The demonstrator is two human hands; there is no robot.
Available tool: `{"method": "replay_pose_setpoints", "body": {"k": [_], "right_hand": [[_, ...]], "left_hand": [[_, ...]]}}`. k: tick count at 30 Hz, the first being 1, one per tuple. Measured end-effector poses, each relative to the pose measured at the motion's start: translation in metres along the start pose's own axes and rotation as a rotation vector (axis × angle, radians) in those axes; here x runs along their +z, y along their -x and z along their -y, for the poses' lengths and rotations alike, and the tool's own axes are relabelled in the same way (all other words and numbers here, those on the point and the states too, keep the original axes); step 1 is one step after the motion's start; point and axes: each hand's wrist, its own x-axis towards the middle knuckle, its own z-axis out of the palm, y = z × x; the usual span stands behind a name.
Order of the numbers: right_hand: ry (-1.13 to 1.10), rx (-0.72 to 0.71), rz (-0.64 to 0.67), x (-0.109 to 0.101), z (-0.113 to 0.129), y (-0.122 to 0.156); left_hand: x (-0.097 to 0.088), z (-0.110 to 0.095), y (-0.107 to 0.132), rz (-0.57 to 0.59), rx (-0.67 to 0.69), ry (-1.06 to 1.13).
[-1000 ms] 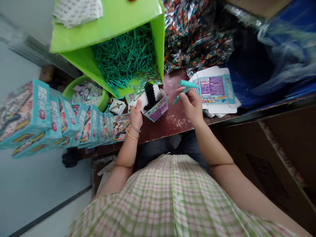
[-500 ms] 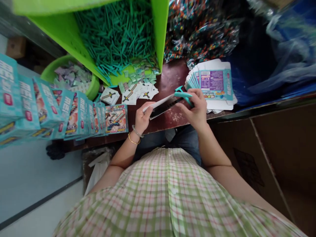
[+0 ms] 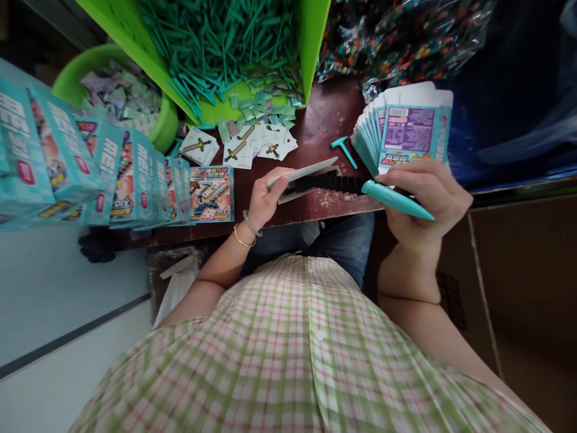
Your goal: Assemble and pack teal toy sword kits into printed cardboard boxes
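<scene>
My left hand [image 3: 265, 201] grips the near end of a small open carton [image 3: 311, 177], white flap up, with a black studded plate showing inside it. My right hand [image 3: 428, 201] is closed on a teal plastic stick [image 3: 396, 201] that points left toward the carton's open end. Just beyond my right hand lies a fanned stack of flat teal-and-purple carton blanks [image 3: 412, 129]. A small teal T-shaped piece [image 3: 343, 149] lies on the brown table [image 3: 327, 117] between carton and stack.
A green bin [image 3: 315, 42] full of teal sticks stands at the back. Printed cards [image 3: 256, 147] lie before it. A green bowl [image 3: 164, 129] of small packets is at left, a row of finished teal boxes [image 3: 112, 174] beside it. Bags of coloured beads [image 3: 396, 36] fill the back right.
My right hand has moved right and toward me with the teal stick, away from the carton mouth. The T-shaped piece now lies on the table. The camera tilted down.
</scene>
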Motion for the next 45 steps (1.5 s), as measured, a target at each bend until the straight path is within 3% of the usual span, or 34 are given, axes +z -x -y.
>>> {"method": "replay_pose_setpoints", "body": {"k": [5, 11, 16, 20, 24, 28, 32, 35, 37, 39, 42, 45], "right_hand": [[-0.030, 0.000, 0.087, -0.007, 0.010, -0.019], [-0.004, -0.004, 0.319, 0.020, -0.008, -0.020], [0.091, 0.012, 0.253, 0.004, 0.004, -0.031], [0.167, -0.096, 0.300, -0.013, 0.019, -0.038], [0.263, -0.153, 0.370, -0.003, 0.014, -0.036], [0.222, -0.051, 0.258, 0.010, 0.002, -0.031], [0.173, -0.036, 0.194, 0.014, -0.004, -0.027], [0.117, -0.026, 0.197, 0.014, -0.005, -0.025], [0.104, -0.020, 0.181, 0.012, -0.006, -0.022], [0.107, -0.006, 0.155, 0.011, -0.007, -0.019], [0.088, 0.041, 0.086, 0.010, -0.007, -0.011], [0.027, 0.087, -0.079, 0.009, -0.008, -0.002]], "left_hand": [[0.000, 0.000, -0.001, 0.002, 0.006, 0.034], [0.003, 0.001, 0.001, 0.019, 0.005, 0.114], [0.004, 0.002, 0.001, 0.016, 0.022, 0.108], [0.010, 0.002, -0.002, -0.002, 0.052, 0.086], [0.011, 0.004, -0.008, -0.067, 0.036, 0.032], [-0.003, 0.016, -0.020, -0.163, 0.034, -0.069], [-0.017, 0.016, -0.024, -0.224, 0.178, -0.174], [-0.017, -0.003, -0.006, -0.270, 0.302, -0.294], [-0.011, -0.021, 0.012, -0.218, 0.374, -0.410], [-0.001, -0.037, 0.025, -0.088, 0.384, -0.549], [0.016, -0.051, 0.026, 0.051, 0.239, -0.802], [0.023, -0.054, 0.009, 0.125, 0.041, -1.008]]}}
